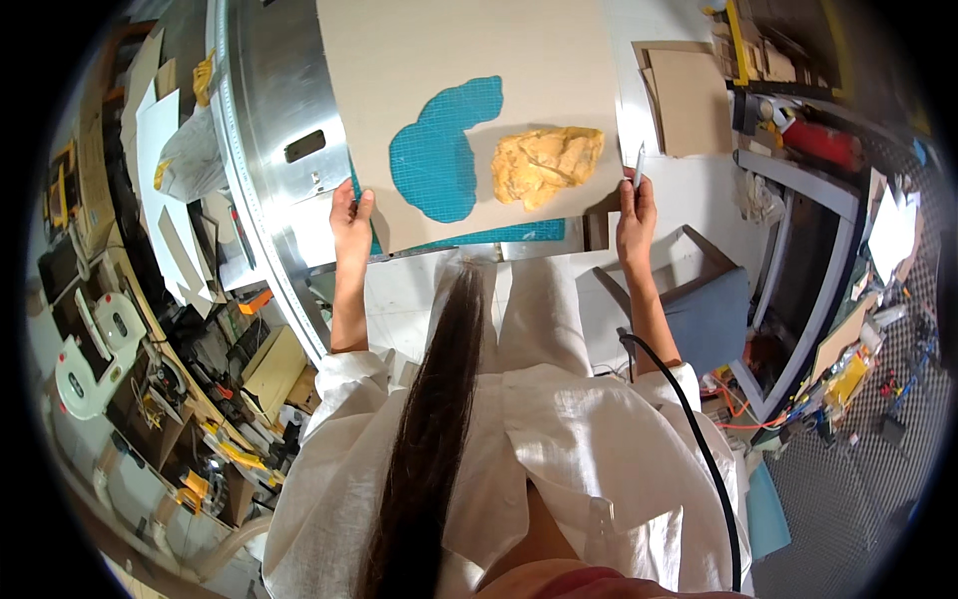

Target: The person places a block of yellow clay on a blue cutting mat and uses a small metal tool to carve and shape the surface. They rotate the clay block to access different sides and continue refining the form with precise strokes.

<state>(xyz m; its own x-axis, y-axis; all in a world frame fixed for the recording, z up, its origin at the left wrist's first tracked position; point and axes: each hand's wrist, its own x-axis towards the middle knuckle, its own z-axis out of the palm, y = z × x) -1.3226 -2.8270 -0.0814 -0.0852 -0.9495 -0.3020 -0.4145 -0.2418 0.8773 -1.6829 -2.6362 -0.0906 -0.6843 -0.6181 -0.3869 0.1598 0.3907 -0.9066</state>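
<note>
On the counter (689, 190), the left hand (351, 222) clamps its grip on a cardboard sheet's (469, 60) near-left edge, a yellow crumpled lump (547, 163) lies beside a teal cutout, and the right hand (635, 210) pinches the sheet's right edge together with a slim knife (639, 163).

- A loose white linen-like shirt (559, 449) with soft creases covers the person's torso.
- Its sleeves are pushed up and bunched at the elbows: the left cuff (344, 364), the right cuff (679, 374).
- The forearms below the cuffs are bare, as are the left hand (351, 222) and the right hand (635, 212).
- A long dark strand of straight hair (429, 429) hangs down the shirt front.
- A thin black cable (699, 439) curves over the right sleeve and side.
</note>
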